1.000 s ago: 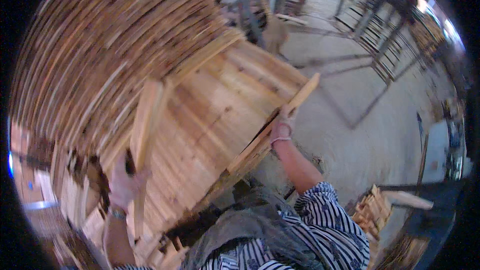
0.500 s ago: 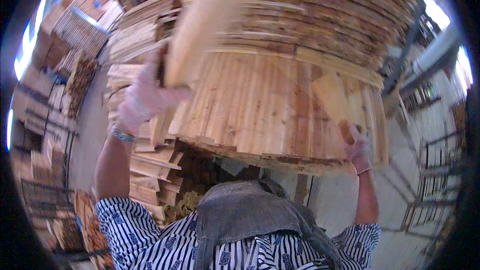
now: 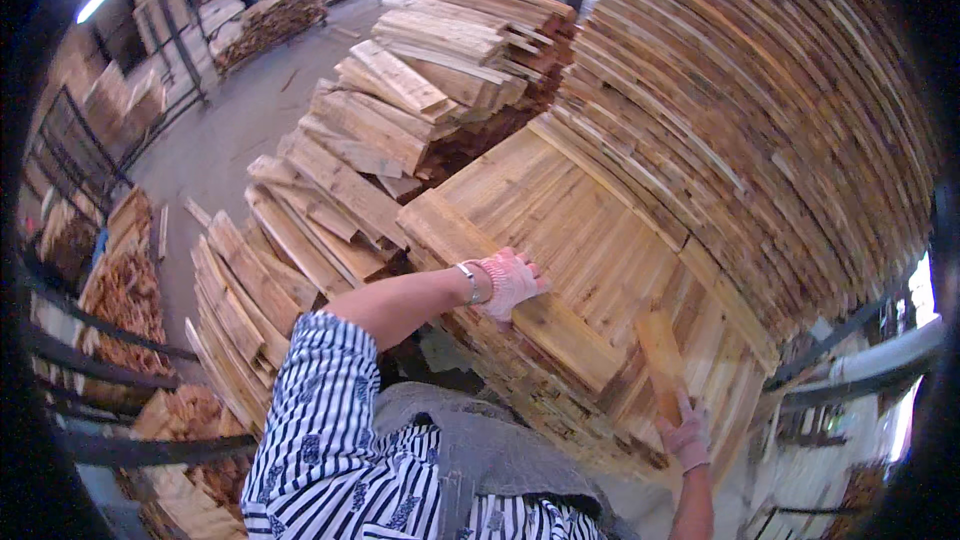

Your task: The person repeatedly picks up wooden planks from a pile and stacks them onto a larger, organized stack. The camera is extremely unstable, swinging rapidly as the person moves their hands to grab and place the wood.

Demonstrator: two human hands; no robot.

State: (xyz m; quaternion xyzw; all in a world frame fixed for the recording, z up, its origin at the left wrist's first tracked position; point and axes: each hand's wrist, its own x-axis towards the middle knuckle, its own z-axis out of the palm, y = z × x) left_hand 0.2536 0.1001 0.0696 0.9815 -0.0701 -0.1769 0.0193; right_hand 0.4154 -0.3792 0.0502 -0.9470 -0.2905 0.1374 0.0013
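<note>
My left hand [image 3: 512, 285], in a pinkish-white knit glove, grips a long wooden board [image 3: 575, 338] near its middle. That board lies flat along the near edge of a stack, across the ends of the planks [image 3: 560, 205] that form its top layer. In my right hand [image 3: 688, 432], also gloved, is the near end of a short piece of wood [image 3: 659, 348], its fingers closed round it. The short piece is tilted over the right part of the top layer. Part of the right hand's grip is hidden.
A tall pile of stacked boards [image 3: 740, 120] rises behind the planks. Loose boards [image 3: 350, 155] lie in uneven heaps to the left. Metal racks [image 3: 90, 155] stand at far left, and a pale pipe [image 3: 860, 365] runs at right. A strip board [image 3: 725, 290] edges the layer's far side.
My left hand has come down from a raised position with the long board, now flat on the near edge. The view has turned left. My right hand still holds the short piece.
</note>
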